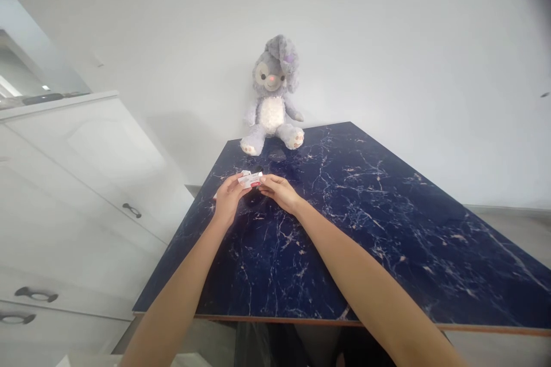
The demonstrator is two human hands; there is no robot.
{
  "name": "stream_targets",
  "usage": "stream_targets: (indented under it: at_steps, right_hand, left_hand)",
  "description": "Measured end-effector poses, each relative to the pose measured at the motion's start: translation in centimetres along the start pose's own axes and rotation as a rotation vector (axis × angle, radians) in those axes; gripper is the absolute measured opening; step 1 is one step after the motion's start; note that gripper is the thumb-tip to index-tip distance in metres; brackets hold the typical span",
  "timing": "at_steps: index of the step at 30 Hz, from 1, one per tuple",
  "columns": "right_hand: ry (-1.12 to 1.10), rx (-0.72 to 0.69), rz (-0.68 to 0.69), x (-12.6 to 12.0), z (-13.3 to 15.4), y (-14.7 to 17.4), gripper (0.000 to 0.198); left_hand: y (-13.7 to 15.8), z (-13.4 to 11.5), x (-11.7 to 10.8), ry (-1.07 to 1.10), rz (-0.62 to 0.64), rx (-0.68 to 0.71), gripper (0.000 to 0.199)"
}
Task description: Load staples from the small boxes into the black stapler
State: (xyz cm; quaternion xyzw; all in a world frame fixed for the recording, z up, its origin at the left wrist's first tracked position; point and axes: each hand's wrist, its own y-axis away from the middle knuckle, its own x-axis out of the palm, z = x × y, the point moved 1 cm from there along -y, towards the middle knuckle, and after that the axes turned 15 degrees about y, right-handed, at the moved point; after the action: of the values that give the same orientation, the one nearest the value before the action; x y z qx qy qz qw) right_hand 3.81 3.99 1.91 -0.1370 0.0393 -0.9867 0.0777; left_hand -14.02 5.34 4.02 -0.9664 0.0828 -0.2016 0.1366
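Note:
A small white box with red print (250, 180) is held level between both hands, above the blue tabletop. My left hand (228, 197) grips its left end between thumb and fingers. At the right end, my right hand (279, 190) pinches it near the red corner. A white piece, perhaps a flap, juts up behind the box's left part. Just past the box shows a dark round thing (259, 170), partly hidden and too small to name.
A grey plush rabbit (273, 114) sits against the wall at the far edge of the dark blue marbled table (365, 229). White cabinets (86, 183) with dark handles stand to the left. The table's front edge lies under my forearms.

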Motion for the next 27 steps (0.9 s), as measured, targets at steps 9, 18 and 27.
stream_targets:
  at_steps: [9,18,27]
  right_hand:
    - [0.021,0.005,-0.05,-0.1,-0.6,-0.5,0.038]
    - [0.749,-0.338,-0.195,1.4,0.0,0.6,0.045]
    - [1.017,-0.263,-0.426,0.6,-0.9,-0.5,0.066]
  left_hand:
    - [0.0,-0.3,0.0,-0.003,0.019,-0.022,0.039]
    - [0.1,-1.2,0.1,-0.362,0.039,0.176,0.033]
    - [-2.5,-2.5,-7.4,-0.93,-0.352,0.204,0.018]
